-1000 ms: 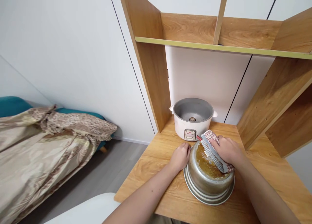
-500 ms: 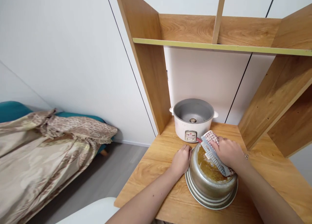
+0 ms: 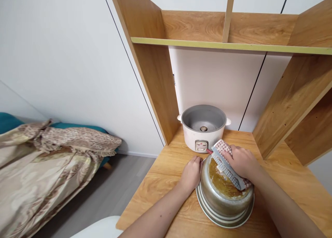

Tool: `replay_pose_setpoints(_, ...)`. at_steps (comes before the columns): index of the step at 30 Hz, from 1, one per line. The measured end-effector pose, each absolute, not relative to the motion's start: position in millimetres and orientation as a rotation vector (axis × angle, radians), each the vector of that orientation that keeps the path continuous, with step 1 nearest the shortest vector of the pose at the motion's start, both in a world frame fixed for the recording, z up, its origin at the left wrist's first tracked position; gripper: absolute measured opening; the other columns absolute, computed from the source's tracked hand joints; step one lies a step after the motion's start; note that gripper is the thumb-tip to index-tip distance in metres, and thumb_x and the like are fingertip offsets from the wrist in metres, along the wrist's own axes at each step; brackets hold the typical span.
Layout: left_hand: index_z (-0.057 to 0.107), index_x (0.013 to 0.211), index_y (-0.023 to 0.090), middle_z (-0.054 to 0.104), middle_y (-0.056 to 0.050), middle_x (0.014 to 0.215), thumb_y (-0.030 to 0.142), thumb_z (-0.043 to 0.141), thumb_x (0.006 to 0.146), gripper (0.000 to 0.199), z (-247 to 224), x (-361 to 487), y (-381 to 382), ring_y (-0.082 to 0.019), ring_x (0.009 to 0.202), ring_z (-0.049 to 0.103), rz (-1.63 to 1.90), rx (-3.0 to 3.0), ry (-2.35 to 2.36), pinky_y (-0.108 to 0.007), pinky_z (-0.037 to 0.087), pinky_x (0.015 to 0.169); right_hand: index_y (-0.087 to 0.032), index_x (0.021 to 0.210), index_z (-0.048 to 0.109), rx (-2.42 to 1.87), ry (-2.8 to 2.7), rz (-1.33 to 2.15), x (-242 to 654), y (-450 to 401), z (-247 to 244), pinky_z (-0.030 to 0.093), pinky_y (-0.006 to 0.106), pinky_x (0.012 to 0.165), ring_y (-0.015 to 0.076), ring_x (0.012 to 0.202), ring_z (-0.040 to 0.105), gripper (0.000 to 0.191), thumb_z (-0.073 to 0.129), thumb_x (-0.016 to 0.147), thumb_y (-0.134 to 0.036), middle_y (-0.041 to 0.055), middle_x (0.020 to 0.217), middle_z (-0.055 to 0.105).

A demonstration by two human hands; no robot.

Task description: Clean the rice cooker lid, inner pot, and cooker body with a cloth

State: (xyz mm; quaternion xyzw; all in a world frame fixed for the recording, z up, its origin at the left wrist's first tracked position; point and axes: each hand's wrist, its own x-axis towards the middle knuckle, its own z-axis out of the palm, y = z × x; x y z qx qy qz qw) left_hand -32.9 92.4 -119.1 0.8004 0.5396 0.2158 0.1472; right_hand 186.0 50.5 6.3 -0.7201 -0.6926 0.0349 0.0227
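An upside-down metal pot (image 3: 220, 196) with a yellowish, stained base rests on the desk, its wide ringed rim at the bottom. My left hand (image 3: 191, 172) is closed on the pot's rim at its left side, fingertips partly hidden. Over the upturned base, my right hand (image 3: 242, 162) grips a folded checked cloth (image 3: 225, 165), pressing it against the metal. A small red end of the cloth or tag sticks out toward the rice cooker body (image 3: 203, 131), which stands lidless and without a pot just behind.
The wooden desk (image 3: 153, 189) has a shelf unit (image 3: 197, 41) rising at its back, with upright side panels. A white rounded seat (image 3: 101, 227) is at the front left. Further left, a teal sofa (image 3: 80, 125) lies under a patterned cover (image 3: 64, 169).
The view has shifted slightly. My right hand and the cloth stay on the pot's base with only a tiny change, and my left hand keeps its place at the rim.
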Motion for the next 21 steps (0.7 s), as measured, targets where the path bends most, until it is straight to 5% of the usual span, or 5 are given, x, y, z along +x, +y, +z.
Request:
replay_pose_setpoints(9, 0.065, 0.091, 0.019, 0.069, -0.010, 0.096, 0.016, 0.044, 0.106, 0.025, -118.6, -33.7, 92.5, -0.024, 0.092, 0.069, 0.604, 2.304, 1.555, -0.035, 0.050, 0.085, -0.014, 0.121, 0.068, -2.240, -2.137, 0.090, 182.3, 50.2, 6.1, 0.050, 0.040, 0.083, 0.0332, 0.098, 0.075, 0.050, 0.032, 0.112, -0.048, 0.0175, 0.110, 0.078)
replay_pose_setpoints(17, 0.063, 0.091, 0.020, 0.069, -0.008, 0.097, 0.011, 0.057, 0.098, 0.013, -119.6, -34.6, 92.3, -0.022, 0.090, 0.068, 0.590, 2.297, 1.542, -0.032, 0.048, 0.081, -0.003, 0.160, 0.037, -2.104, -2.279, -0.041, 167.3, 25.4, -0.4, 0.039, 0.053, 0.114, 0.0422, 0.142, 0.047, 0.078, 0.046, 0.106, -0.058, 0.0277, 0.160, 0.046)
replay_pose_setpoints(21, 0.064, 0.092, 0.019, 0.070, -0.009, 0.097, 0.010, 0.057, 0.097, 0.013, -119.1, -33.8, 92.5, -0.023, 0.091, 0.068, 0.583, 2.296, 1.539, -0.032, 0.048, 0.083, -0.007, 0.158, 0.043, -2.061, -2.297, -0.079, 170.5, 28.3, -1.3, 0.042, 0.052, 0.110, 0.0410, 0.136, 0.052, 0.070, 0.045, 0.108, -0.056, 0.0263, 0.153, 0.053)
